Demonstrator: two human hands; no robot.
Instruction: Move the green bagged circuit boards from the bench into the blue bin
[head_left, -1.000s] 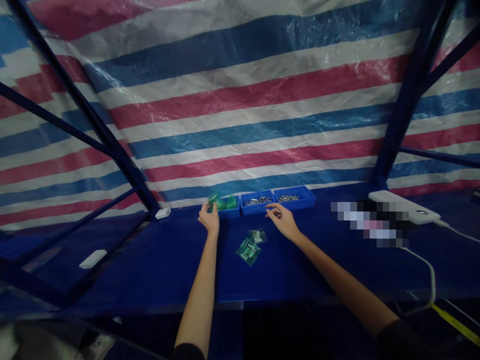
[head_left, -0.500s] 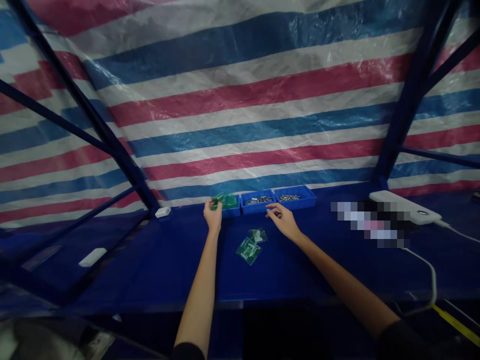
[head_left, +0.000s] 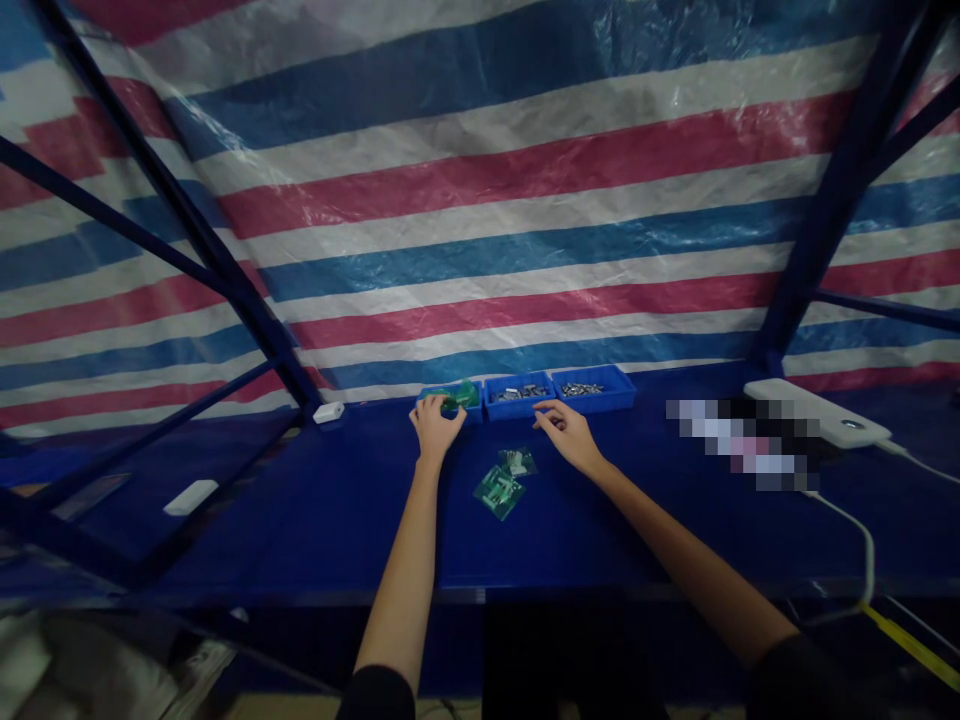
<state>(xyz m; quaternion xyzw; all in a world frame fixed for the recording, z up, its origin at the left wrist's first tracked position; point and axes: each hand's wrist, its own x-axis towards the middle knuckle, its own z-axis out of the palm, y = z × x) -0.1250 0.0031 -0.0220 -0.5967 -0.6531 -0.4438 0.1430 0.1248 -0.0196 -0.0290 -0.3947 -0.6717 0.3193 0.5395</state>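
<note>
My left hand (head_left: 437, 424) is at the left blue bin, its fingers spread and curved over the front edge beside green plastic bags (head_left: 466, 393). My right hand (head_left: 564, 430) hovers in front of the middle blue bin (head_left: 519, 409), fingers curled with thumb and fingertips close together; anything between them is too small to make out. Small metal parts fill the middle bin and the right blue bin (head_left: 600, 402). On the blue table between my forearms lie a green bag with small parts (head_left: 499, 491) and a smaller clear bag (head_left: 517, 461), touching each other.
A white power bank (head_left: 817, 412) with a cable lies at the right, beside a blurred-out patch. Two small white objects (head_left: 328, 412) (head_left: 191, 497) are on the left. Dark blue frame posts (head_left: 810, 220) stand on both sides before a striped plastic sheet (head_left: 525, 240).
My left hand has opened over the left bin, and the green bag it was touching now lies in the bin. My right hand stays nearly in place. The view has shifted slightly.
</note>
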